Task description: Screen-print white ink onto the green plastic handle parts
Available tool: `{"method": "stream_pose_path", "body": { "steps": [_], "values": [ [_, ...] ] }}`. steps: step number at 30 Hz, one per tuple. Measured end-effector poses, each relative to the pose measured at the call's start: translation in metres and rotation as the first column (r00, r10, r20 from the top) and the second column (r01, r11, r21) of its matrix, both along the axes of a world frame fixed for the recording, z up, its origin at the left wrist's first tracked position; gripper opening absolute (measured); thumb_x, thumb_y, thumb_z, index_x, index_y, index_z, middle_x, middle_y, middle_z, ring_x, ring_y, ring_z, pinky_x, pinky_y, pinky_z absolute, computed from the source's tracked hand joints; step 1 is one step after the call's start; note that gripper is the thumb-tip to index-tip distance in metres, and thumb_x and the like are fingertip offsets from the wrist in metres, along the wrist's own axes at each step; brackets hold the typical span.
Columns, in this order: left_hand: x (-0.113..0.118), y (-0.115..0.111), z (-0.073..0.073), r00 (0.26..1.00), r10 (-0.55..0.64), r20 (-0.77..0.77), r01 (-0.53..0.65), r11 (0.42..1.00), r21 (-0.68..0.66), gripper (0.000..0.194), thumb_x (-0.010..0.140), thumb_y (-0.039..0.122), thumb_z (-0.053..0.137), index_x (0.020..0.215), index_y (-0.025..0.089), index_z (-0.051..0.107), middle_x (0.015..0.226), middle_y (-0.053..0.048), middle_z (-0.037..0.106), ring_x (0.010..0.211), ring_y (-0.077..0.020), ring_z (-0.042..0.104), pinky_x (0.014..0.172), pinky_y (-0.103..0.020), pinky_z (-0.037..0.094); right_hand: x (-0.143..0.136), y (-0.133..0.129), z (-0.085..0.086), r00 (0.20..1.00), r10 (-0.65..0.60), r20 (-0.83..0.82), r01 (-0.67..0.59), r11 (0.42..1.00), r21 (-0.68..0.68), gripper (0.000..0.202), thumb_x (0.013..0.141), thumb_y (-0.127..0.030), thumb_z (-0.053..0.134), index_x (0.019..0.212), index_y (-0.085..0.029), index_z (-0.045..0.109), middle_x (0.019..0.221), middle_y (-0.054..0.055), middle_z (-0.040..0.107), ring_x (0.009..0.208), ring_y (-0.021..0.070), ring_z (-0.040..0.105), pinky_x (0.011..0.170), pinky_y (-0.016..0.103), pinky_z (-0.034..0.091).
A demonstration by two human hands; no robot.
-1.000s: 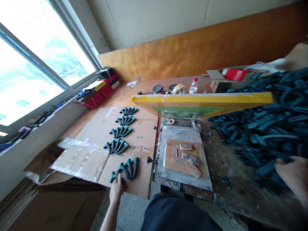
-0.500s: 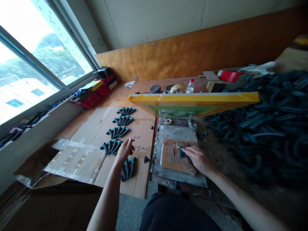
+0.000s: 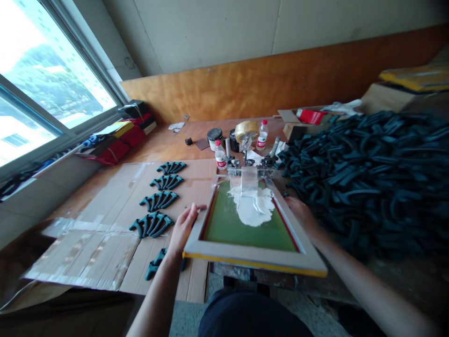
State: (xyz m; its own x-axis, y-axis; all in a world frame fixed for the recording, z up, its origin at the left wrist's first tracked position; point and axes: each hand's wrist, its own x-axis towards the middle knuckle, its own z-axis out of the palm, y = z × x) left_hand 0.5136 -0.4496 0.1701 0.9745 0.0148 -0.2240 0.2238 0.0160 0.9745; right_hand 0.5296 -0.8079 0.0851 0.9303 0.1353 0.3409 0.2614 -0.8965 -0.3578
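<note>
A screen-printing frame (image 3: 192, 246) with green mesh lies low over the work base, its near edge taped yellow. White paste (image 3: 254, 213) is spread on the far half of the mesh, and a pale scraper blade (image 3: 249, 180) stands in it. My left hand (image 3: 184, 227) is at the frame's left edge, thumb and finger closed against it. At the right edge is my right hand (image 3: 302, 213), its fingers blurred and partly hidden by the rim. Left of the frame, dark green curved parts (image 3: 159, 200) lie fanned in rows on cardboard; my left forearm partly covers the nearest group.
A large heap of dark green curved parts (image 3: 365, 173) fills the right side. Behind the frame are metal clamps (image 3: 270, 161), bottles with red caps (image 3: 220, 157), a lidded jar (image 3: 214, 138) and a tape roll (image 3: 246, 130). Red boxes (image 3: 122, 145) sit near the window.
The screen frame has swung down from its raised position and now covers the base, where my right hand held a green part. My right hand has moved to the frame's right edge.
</note>
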Motion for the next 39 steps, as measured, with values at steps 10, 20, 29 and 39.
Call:
{"method": "stream_pose_path", "body": {
  "steps": [10,20,29,39],
  "values": [
    [-0.018,0.004,-0.137,0.99,-0.03,-0.136,0.064,0.965,0.253,0.077,0.077,0.055,0.059,0.141,0.016,0.042,0.069,0.002,0.062,0.061,-0.0131,0.056,0.055,-0.021,0.04,0.039,0.081,0.036,0.963,0.219,-0.157,-0.245,0.955,-0.169,0.018,0.078,-0.013,0.064,0.095,-0.018,0.061,0.095,0.008,0.063,0.092,0.0233,0.056,0.08,0.032,0.046],
    [-0.019,0.008,-0.14,0.989,-0.065,-0.132,0.098,0.961,0.258,0.071,0.082,0.057,0.052,0.138,0.015,0.044,0.076,0.0,0.065,0.064,-0.0144,0.058,0.057,-0.022,0.041,-0.018,0.058,0.031,0.763,0.604,-0.23,-0.639,0.759,-0.125,0.019,0.074,-0.003,0.051,0.076,-0.02,0.059,0.077,0.003,0.061,0.078,0.0196,0.053,0.071,0.031,0.04],
    [-0.017,0.01,-0.137,0.989,-0.052,-0.141,0.078,0.979,0.191,0.076,0.078,0.059,0.058,0.138,0.015,0.043,0.08,-0.002,0.068,0.065,-0.015,0.06,0.059,-0.024,0.045,-0.045,0.062,0.011,0.815,0.572,0.089,-0.554,0.816,-0.167,0.026,0.084,-0.006,0.044,0.094,-0.016,0.066,0.092,0.01,0.065,0.091,0.0235,0.054,0.086,0.039,0.041],
    [-0.015,0.009,-0.054,0.992,-0.048,-0.117,0.059,0.994,0.094,0.078,0.072,0.059,0.066,0.136,0.018,0.05,0.073,-0.001,0.068,0.064,-0.0164,0.062,0.057,-0.024,0.045,0.058,0.057,0.083,0.991,0.128,0.027,-0.122,0.979,-0.163,0.061,0.082,-0.032,0.069,0.138,-0.025,0.047,0.094,0.007,0.067,0.09,0.0251,0.058,0.081,0.036,0.044]
  ]
}}
